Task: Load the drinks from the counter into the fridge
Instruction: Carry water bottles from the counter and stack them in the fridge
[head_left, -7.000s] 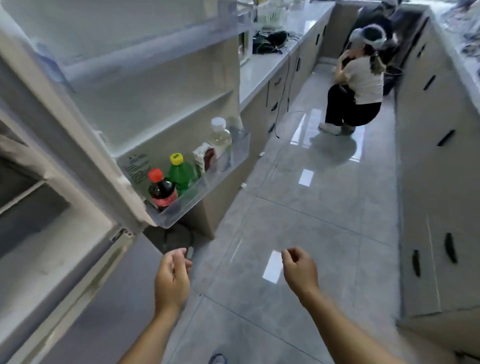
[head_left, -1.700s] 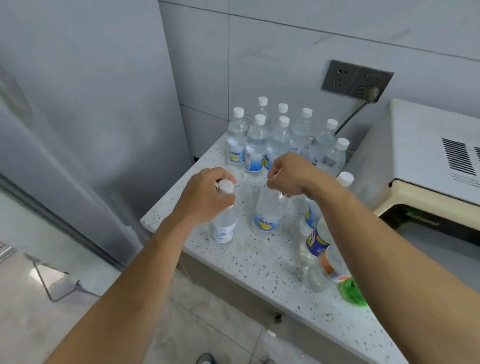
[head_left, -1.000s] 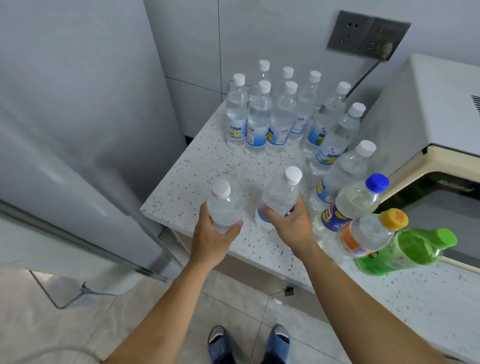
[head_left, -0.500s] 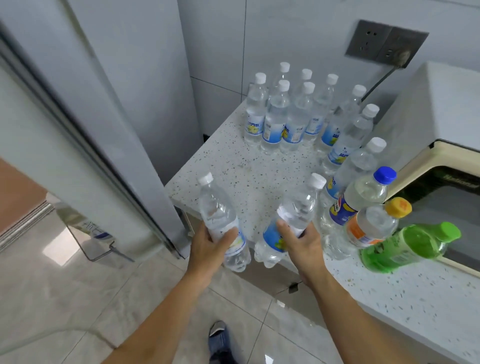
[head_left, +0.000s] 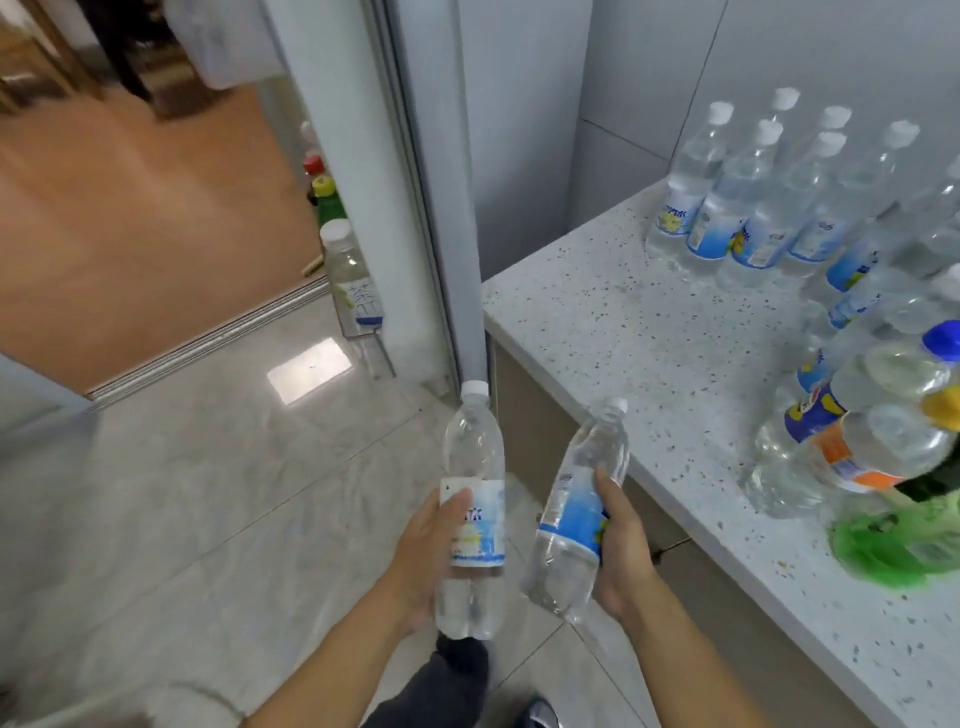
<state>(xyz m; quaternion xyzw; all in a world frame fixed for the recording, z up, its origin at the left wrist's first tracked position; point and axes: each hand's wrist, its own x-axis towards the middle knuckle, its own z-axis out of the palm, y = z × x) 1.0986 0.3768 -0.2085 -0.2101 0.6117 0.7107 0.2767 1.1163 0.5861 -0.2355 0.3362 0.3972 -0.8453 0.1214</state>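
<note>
Both hands (head_left: 423, 556) (head_left: 621, 551) each grip a water bottle (head_left: 472, 514) (head_left: 576, 512) beside the counter (head_left: 649, 353).

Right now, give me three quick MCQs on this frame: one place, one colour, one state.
1. Where are the two held water bottles?
A. standing on the counter
B. in the air, over the floor
C. inside the microwave

2. Cap colour on both held bottles?
A. white
B. red
C. green

3. State of the hands?
A. both empty
B. one empty
C. each grips a bottle

Key:
B: the left bottle and right bottle are off the counter.
A: both caps are white.
C: left hand and right hand each wrap one.
</note>
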